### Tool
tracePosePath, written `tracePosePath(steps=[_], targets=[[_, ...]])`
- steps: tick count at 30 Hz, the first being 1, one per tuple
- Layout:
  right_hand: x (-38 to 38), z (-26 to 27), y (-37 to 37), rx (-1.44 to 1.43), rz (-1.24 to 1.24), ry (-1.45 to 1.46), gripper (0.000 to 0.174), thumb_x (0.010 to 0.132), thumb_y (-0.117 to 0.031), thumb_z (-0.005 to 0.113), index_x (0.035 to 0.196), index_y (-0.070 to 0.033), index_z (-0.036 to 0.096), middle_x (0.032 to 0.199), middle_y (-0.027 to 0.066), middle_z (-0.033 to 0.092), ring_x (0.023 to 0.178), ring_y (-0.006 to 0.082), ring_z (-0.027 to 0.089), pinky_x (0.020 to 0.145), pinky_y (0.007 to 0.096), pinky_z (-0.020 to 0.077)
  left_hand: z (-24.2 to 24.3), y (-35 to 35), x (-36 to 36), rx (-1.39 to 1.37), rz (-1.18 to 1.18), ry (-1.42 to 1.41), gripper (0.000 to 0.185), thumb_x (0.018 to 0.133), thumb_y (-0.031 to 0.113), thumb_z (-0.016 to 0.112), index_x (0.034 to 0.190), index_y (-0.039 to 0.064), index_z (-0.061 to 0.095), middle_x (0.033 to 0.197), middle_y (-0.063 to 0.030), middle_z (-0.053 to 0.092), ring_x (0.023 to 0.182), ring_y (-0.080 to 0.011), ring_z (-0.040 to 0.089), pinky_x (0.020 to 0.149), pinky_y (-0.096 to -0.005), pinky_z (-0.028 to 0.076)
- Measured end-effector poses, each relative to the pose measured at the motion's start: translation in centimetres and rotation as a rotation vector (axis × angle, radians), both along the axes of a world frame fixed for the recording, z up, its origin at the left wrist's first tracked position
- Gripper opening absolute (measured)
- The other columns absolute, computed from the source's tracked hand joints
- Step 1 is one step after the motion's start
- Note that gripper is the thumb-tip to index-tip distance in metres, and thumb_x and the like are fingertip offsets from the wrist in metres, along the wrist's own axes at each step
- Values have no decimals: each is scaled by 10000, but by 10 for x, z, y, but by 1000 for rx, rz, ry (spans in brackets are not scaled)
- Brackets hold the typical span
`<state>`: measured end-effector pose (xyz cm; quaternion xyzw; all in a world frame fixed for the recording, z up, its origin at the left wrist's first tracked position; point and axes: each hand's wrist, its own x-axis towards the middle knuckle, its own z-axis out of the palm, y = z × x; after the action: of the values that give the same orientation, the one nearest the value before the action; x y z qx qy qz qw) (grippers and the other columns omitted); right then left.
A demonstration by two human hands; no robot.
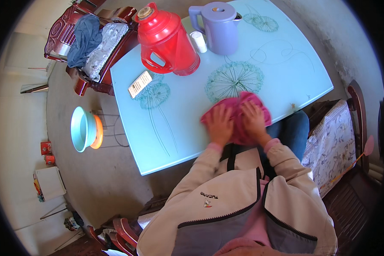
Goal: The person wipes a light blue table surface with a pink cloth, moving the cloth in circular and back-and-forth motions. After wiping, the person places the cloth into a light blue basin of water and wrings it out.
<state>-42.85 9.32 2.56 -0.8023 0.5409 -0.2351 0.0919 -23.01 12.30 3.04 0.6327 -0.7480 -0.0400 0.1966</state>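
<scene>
A crumpled piece of pink cloth point(237, 128) lies at the near edge of the pale blue glass-topped table point(185, 128), partly over the edge. My left hand point(221, 124) rests on the cloth's left part, palm down and slightly blurred. On its right part lies my right hand point(253, 119), fingers pointing away from me. Whether the fingers grip the fabric cannot be told. Beyond both hands, a green dandelion print point(234, 80) shows on the tabletop.
A red thermos flask point(168, 41) with a cork, a white cylindrical container point(198, 42) and a lilac electric kettle point(222, 30) stand at the far side. A whitish rectangular object point(140, 84) lies at the left. Basins point(83, 129) are left of the table; a wooden bench point(332, 144) is at right.
</scene>
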Motion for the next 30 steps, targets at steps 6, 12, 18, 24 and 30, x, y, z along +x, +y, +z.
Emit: tracePosePath(steps=[6, 12, 18, 24, 30], targets=[[121, 22, 59, 61, 505, -95, 495, 906, -185, 653, 1399, -141, 639, 1532, 85, 556, 1447, 312, 475, 1198, 534, 350, -10, 145, 211, 129, 600, -261, 583, 1009, 337, 607, 1572, 228, 499, 1687, -102, 373, 1570, -342, 295, 1245, -644, 166], [142, 29, 66, 79, 623, -135, 494, 934, -264, 673, 1416, -166, 632, 1560, 66, 533, 1447, 292, 466, 1203, 515, 348, -26, 183, 311, 219, 1016, -320, 604, 1085, 369, 485, 1653, 210, 356, 1744, -103, 256, 1607, -336, 222, 1272, -595, 148], [62, 18, -3, -4, 226, 2, 486, 928, -246, 667, 1407, -171, 641, 1545, 59, 549, 1435, 326, 469, 1168, 543, 369, -17, 47, 129, 32, 532, -279, 631, 985, 311, 593, 1583, 163, 461, 1669, -126, 394, 1569, -359, 287, 1229, -621, 194], [-104, -2, -91, -192, -122, 81, 446, 944, -188, 635, 1383, -112, 646, 1477, 114, 606, 1370, 363, 533, 1158, 508, 402, 4, -69, -89, -46, -123, 116, 607, 915, 292, 634, 1494, 125, 556, 1599, -160, 470, 1531, -391, 345, 1248, -655, 191], [-139, -24, -78, -164, -349, 226, 494, 1013, -220, 578, 1501, -142, 568, 1595, 88, 514, 1476, 353, 450, 1185, 521, 362, 2, -83, -134, -28, -220, 149, 575, 972, 346, 604, 1512, 154, 558, 1643, -105, 444, 1551, -319, 343, 1268, -624, 172]])
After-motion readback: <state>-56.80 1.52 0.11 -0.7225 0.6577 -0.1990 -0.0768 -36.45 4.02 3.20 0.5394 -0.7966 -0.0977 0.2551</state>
